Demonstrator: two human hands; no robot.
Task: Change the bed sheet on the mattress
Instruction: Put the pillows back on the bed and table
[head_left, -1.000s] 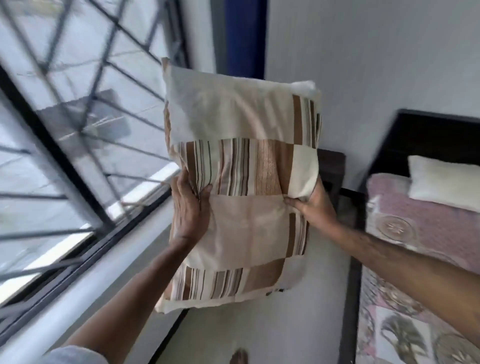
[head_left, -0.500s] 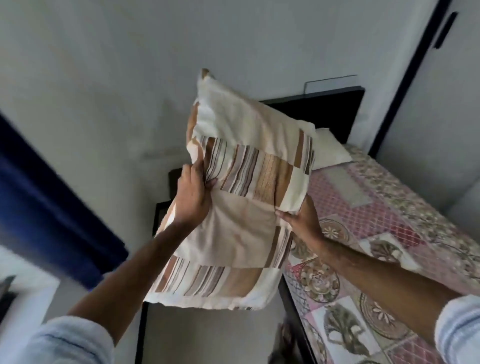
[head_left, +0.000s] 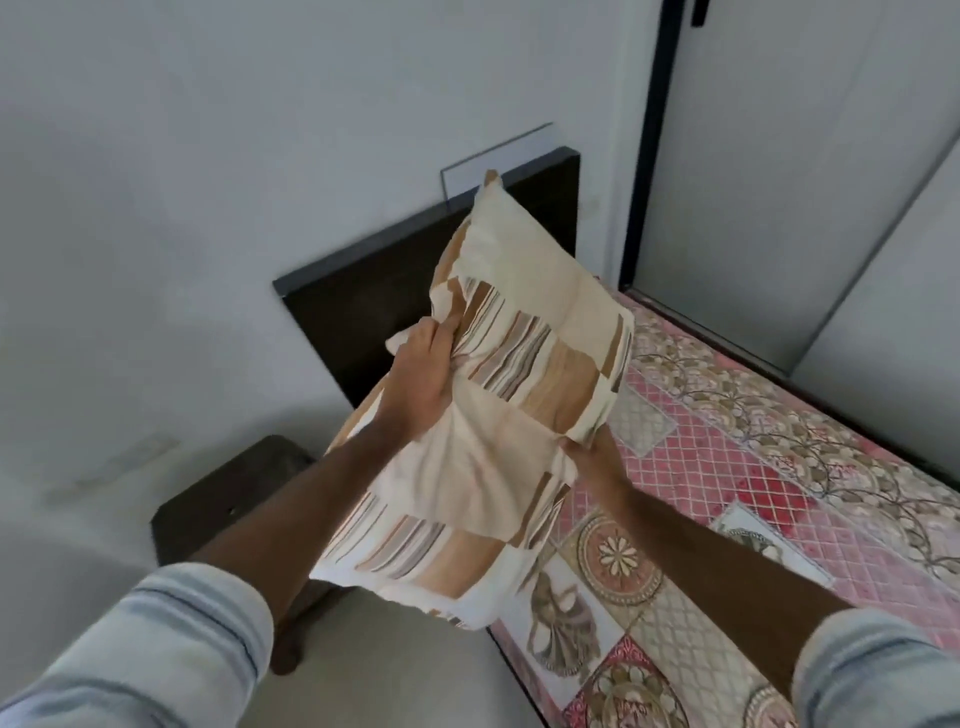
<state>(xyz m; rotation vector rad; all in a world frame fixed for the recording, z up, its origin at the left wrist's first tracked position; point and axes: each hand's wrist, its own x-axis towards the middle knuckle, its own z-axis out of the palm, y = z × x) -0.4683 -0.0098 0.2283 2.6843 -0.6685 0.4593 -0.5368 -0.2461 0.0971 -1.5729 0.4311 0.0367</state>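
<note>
Both hands hold one pillow (head_left: 511, 415) up in the air. Left hand (head_left: 423, 382) is clenched on the pillow's left edge, fingers curled in and bunching the cover into creases. Right hand (head_left: 592, 457) is at the opposite edge, lower and nearer the camera, fingers tucked under the fabric – a closed pinch, fingertips hidden. Pillow is tilted, far corner pointing up past the left grip, near corner sagging below both wrists. Cover is cream with tan and striped patches.

Right of the grips and below – the bed sheet (head_left: 753, 467), pink-red with floral medallions, lies flat on the mattress, and the pillow's right side hangs over its near edge. Beyond the grips, a dark headboard (head_left: 363, 312) against a white wall (head_left: 208, 156). Below the left forearm, a dark side table (head_left: 218, 499); open pale floor (head_left: 389, 670) under the pillow's near corner. Far right, a grey door (head_left: 779, 156) with a black frame. Light-blue sleeves (head_left: 156, 649) on both arms.
</note>
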